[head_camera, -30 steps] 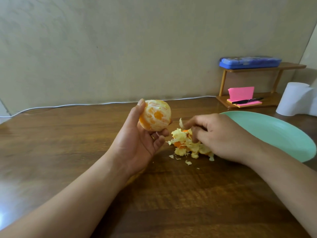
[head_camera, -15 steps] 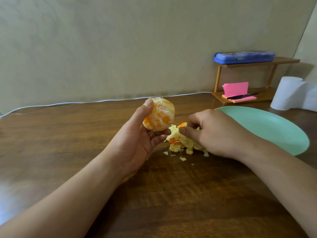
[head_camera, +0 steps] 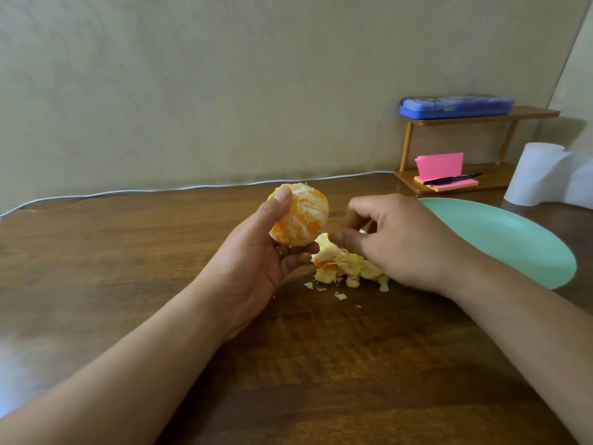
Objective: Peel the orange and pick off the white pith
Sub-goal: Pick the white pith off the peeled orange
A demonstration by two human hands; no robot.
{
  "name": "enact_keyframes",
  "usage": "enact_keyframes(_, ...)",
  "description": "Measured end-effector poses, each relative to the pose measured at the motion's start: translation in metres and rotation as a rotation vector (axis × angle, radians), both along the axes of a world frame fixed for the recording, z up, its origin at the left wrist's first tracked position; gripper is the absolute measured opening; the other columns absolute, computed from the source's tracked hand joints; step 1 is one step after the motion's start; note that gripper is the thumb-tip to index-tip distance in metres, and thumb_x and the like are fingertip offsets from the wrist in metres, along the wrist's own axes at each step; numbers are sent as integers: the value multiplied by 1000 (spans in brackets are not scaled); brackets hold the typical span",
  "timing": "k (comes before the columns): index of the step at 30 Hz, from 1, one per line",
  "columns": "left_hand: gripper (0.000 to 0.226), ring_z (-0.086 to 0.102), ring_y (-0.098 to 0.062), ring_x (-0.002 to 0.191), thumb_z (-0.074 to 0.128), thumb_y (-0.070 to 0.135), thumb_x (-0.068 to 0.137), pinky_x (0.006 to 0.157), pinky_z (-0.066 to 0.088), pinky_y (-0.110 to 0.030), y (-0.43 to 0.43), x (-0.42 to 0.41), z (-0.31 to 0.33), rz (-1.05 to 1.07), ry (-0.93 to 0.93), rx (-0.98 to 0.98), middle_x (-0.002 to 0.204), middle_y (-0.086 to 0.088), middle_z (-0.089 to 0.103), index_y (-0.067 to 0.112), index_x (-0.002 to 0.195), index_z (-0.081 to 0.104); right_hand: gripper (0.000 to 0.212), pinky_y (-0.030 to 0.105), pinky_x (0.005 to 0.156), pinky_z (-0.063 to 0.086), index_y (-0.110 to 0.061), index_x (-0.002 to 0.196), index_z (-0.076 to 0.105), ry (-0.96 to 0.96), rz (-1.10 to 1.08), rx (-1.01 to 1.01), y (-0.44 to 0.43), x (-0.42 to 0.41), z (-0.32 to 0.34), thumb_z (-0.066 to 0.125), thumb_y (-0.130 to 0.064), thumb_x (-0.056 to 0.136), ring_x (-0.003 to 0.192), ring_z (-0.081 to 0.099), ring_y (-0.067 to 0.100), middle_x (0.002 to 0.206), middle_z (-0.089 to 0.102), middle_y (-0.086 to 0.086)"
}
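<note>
My left hand [head_camera: 256, 261] grips a peeled orange [head_camera: 303, 220] above the wooden table, thumb on its upper left, fingers under it. White pith streaks still cover much of the fruit. Just right of it, my right hand [head_camera: 401, 242] hovers over a pile of peel and pith scraps [head_camera: 340, 268], its fingers loosely curled and its thumb tip close to the orange. I see nothing between its fingers. The hand hides the pile's right part.
A mint-green plate [head_camera: 513, 239] lies to the right, behind my right wrist. Behind it stand a small wooden shelf [head_camera: 481, 184] with a blue pencil case [head_camera: 455, 107], pink sticky notes [head_camera: 439, 165] and a pen, and a white paper roll [head_camera: 539, 175]. A white cable [head_camera: 128, 191] runs along the wall.
My right hand has lifted off the scrap pile and moved left toward the orange. My left hand has turned the orange slightly, its thumb now higher on the fruit.
</note>
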State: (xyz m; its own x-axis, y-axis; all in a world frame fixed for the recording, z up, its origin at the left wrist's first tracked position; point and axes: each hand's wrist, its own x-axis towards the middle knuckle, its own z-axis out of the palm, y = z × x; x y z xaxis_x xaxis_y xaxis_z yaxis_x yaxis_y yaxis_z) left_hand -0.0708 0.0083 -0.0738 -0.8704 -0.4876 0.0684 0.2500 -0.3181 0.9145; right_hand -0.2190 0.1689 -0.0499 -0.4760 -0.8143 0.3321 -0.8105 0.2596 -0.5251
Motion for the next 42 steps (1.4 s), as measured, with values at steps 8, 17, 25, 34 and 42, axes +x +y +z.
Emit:
enact_keyframes(8, 63, 71, -24, 104, 74, 49, 91, 82, 61, -30, -4, -1, -2, 45, 1, -95, 123, -13, 74, 7, 137, 66, 33, 19, 50, 42, -15, 104, 76, -507, 108, -106, -3, 7, 3, 70, -47, 96, 64, 58, 16, 96, 82, -1)
enact_keyframes(17, 63, 75, -23, 113, 83, 44, 86, 96, 60, -41, 2, 1, -2, 135, 11, -288, 124, -6, 77, 14, 138, 63, 30, 20, 49, 42, -9, 100, 74, -539, 79, -111, -5, 11, 2, 68, -39, 101, 62, 60, 14, 91, 81, 3)
enact_keyframes(25, 60, 75, -24, 113, 86, 44, 85, 100, 60, -48, 4, 1, -5, 204, -19, -461, 121, -3, 77, 20, 135, 64, 22, 18, 50, 44, -11, 86, 74, -459, 13, -138, -7, 13, -4, 72, -28, 99, 55, 60, 6, 74, 78, -1)
enact_keyframes(34, 60, 75, -23, 113, 80, 44, 89, 96, 60, -41, 2, 0, -2, 175, 6, -295, 123, -8, 77, 11, 137, 64, 21, 23, 47, 38, -5, 96, 74, -641, 66, -219, -10, 11, -6, 67, -23, 102, 59, 55, 15, 82, 78, 7)
enact_keyframes(42, 61, 75, -22, 113, 83, 46, 88, 95, 60, -40, -2, 2, -1, 186, -8, -349, 123, -4, 78, 15, 137, 64, 26, 25, 50, 43, -9, 103, 76, -580, 111, -157, -6, 10, -1, 67, -33, 103, 63, 58, 15, 90, 81, 5)
